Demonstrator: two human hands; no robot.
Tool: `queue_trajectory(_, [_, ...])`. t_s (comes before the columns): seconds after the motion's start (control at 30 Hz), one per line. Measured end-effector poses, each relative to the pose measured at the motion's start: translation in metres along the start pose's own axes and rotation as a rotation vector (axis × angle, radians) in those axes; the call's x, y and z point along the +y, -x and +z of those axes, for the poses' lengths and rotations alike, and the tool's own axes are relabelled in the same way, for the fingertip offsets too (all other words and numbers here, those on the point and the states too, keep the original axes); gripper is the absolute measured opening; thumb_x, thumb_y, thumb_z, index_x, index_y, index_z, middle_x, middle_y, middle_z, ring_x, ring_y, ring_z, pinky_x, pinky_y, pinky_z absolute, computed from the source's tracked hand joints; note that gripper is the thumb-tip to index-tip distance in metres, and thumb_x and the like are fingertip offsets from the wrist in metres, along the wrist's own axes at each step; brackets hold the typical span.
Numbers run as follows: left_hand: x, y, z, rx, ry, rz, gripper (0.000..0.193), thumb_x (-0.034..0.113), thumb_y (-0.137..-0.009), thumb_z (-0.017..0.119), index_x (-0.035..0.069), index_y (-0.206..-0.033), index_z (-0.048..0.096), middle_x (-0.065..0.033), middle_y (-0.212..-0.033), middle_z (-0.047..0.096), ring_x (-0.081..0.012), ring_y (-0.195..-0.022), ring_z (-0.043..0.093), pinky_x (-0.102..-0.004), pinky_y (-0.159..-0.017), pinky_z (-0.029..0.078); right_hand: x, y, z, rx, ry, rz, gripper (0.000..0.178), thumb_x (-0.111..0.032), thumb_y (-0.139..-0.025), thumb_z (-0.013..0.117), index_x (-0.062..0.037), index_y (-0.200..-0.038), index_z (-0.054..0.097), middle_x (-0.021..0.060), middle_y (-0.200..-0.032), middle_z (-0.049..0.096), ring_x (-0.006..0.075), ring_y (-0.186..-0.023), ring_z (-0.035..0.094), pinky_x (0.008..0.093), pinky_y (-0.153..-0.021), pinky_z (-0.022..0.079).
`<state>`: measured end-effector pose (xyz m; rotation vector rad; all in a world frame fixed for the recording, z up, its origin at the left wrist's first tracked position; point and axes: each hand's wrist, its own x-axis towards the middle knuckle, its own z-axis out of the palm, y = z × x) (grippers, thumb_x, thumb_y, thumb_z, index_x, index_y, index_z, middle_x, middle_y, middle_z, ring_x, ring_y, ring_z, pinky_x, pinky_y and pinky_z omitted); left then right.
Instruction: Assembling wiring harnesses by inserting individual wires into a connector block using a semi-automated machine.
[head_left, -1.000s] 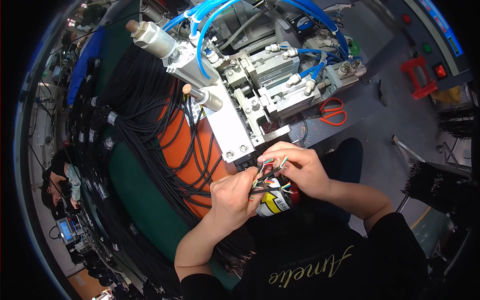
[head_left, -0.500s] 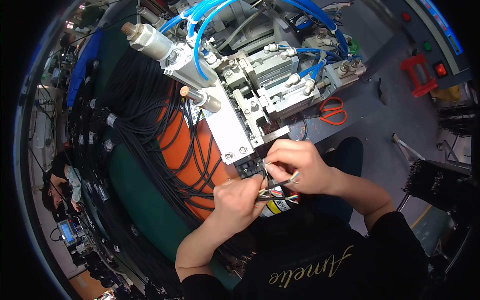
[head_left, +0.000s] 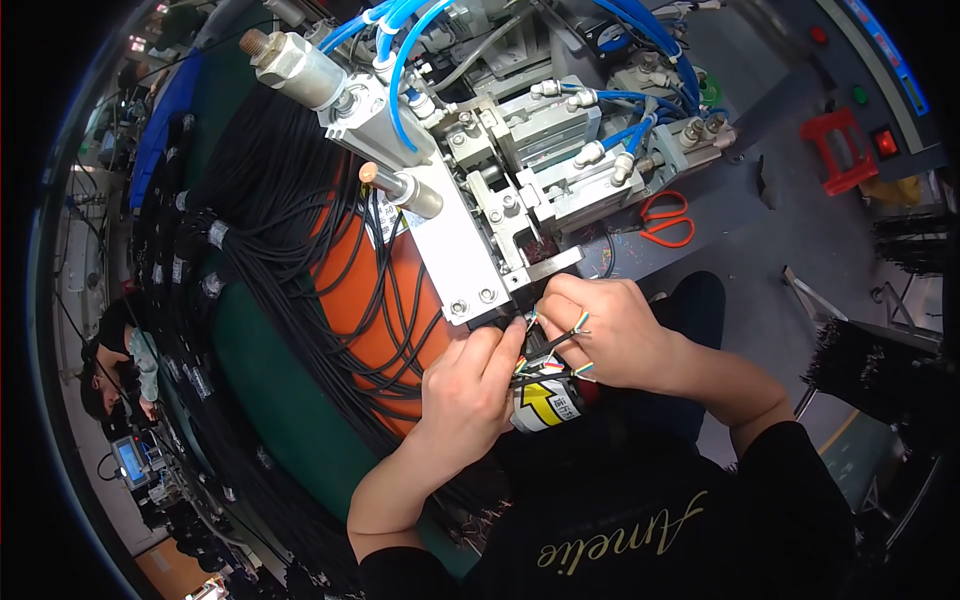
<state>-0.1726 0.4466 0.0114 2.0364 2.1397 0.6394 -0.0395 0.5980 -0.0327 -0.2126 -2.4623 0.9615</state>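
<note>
Both my hands are close together at the front of a pneumatic machine (head_left: 560,190). My left hand (head_left: 468,378) is closed, thumb and fingers pinching a black cable whose stripped end fans into thin coloured wires (head_left: 532,318). My right hand (head_left: 612,330) is closed on those wires, its fingertips just below the machine's metal bar (head_left: 555,265). More black cable ends with coloured wires (head_left: 582,371) poke out between and under my hands. The fingertips partly hide the wires and the dark block they meet.
Black cables (head_left: 290,270) lie over an orange surface (head_left: 350,300) on the left. A white and yellow labelled cylinder (head_left: 545,405) stands below my hands. Orange-handled scissors (head_left: 667,220) and a red stand (head_left: 838,150) are at the right. Blue air hoses (head_left: 400,90) arch above the machine.
My left hand has moved slightly up toward the machine, its thumb now extended by the dark block. The coloured wires have moved up with my hands, and more of the labelled cylinder shows.
</note>
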Motion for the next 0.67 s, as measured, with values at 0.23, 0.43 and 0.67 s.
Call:
queue_trajectory(0.23, [0.003,-0.002,-0.004,-0.093,-0.132,0.087,0.049,0.006,-0.072,0.061,-0.003,-0.121,0.061,-0.0072,-0.084,0.05,-0.0208,-0.073,0.055,-0.0321,-0.062,0.048,-0.01,-0.006,-0.01,-0.099,0.106,-0.004,0.012,-0.008,-0.075,0.068,-0.0026,-0.08,0.058,0.0089,-0.077,0.054,0.0281,-0.06,0.059,0.0381,-0.05,0.046])
queue_trajectory(0.43, [0.006,-0.01,-0.009,-0.15,-0.15,0.078,0.047,0.008,-0.075,0.06,-0.003,-0.12,0.061,-0.0067,-0.086,0.051,-0.0207,-0.074,0.056,-0.0318,-0.064,0.048,0.0,-0.011,-0.014,-0.237,0.136,0.001,0.012,-0.008,-0.076,0.069,-0.0032,-0.083,0.061,0.0082,-0.077,0.057,0.0281,-0.058,0.06,0.0386,-0.049,0.047])
queue_trajectory(0.67, [0.002,-0.008,-0.01,-0.174,-0.155,0.046,0.048,0.009,-0.074,0.061,0.001,-0.122,0.062,-0.0069,-0.088,0.051,-0.0226,-0.076,0.057,-0.0349,-0.068,0.049,0.0,0.005,0.002,0.003,0.041,0.05,0.013,-0.015,-0.08,0.07,-0.0052,-0.089,0.067,0.0097,-0.088,0.066,0.0285,-0.067,0.066,0.0382,-0.054,0.052])
